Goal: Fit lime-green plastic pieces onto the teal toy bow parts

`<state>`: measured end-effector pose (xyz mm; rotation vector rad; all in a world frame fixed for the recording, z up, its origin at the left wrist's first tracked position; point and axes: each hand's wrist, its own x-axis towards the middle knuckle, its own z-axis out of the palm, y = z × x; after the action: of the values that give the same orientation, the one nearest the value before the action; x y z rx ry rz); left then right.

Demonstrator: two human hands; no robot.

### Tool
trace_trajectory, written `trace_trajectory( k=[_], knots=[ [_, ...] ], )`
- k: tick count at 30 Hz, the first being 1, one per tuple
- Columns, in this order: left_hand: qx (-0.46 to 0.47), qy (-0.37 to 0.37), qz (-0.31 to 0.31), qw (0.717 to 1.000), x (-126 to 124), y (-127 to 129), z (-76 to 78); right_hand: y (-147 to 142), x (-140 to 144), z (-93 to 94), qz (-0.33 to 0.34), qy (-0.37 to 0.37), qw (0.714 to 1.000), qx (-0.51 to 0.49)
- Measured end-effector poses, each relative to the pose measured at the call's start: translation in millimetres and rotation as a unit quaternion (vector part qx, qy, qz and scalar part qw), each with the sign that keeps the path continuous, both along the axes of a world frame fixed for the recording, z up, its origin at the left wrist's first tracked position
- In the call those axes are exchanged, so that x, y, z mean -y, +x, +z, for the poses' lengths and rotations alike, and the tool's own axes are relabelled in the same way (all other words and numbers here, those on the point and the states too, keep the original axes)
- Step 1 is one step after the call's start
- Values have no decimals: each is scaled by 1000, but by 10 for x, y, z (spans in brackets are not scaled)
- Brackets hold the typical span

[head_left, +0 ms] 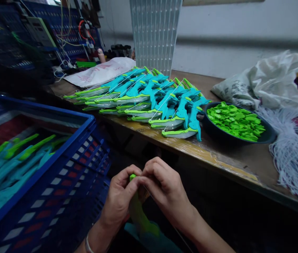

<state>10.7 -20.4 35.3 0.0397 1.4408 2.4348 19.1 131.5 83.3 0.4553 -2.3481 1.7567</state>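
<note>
Low in front of me, before the table edge, is a toy bow (pixel 142 214) with a green limb and a turquoise body. My left hand (pixel 121 191) is closed around the upper end of its green limb. The fingers of my right hand (pixel 163 186) are pinched together at that same tip, touching the left fingertips. A thin white string (pixel 182 239) runs down from under my right hand. What lies between the right fingertips is mostly hidden, though the string leads there. The lower part of the bow is in shadow.
Stacked turquoise-and-green toy bows (pixel 149 95) cover the table's middle. A dark bowl (pixel 269 135) of green plastic pieces (pixel 235 121) stands to their right, beside a bundle of white strings (pixel 293 161) and a sack (pixel 259 82). A blue crate (pixel 85 126) holding bow parts is at left.
</note>
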Motion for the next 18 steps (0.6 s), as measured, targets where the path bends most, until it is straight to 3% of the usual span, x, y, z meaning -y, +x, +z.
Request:
trace_trajectory(
  k=[3,6,9,13,18],
  knots=[
    [-17,-17,0,1000,-4,-17,18,-27,52,-67,-27,-105,988,108],
    [-9,-30,-1,1000,-18,-29,19,-38,60,-111,-6,-209,948,239],
    [-1,-25,2,1000,-33,-33,3,-40,33,-116,17,-293,907,304],
    [-7,-15,-13,1000,-43,-27,1,-46,34,-107,24,-360,874,325],
    [-30,13,-17,999,-53,-60,56,-70,147,-146,-32,-383,885,264]
  ],
)
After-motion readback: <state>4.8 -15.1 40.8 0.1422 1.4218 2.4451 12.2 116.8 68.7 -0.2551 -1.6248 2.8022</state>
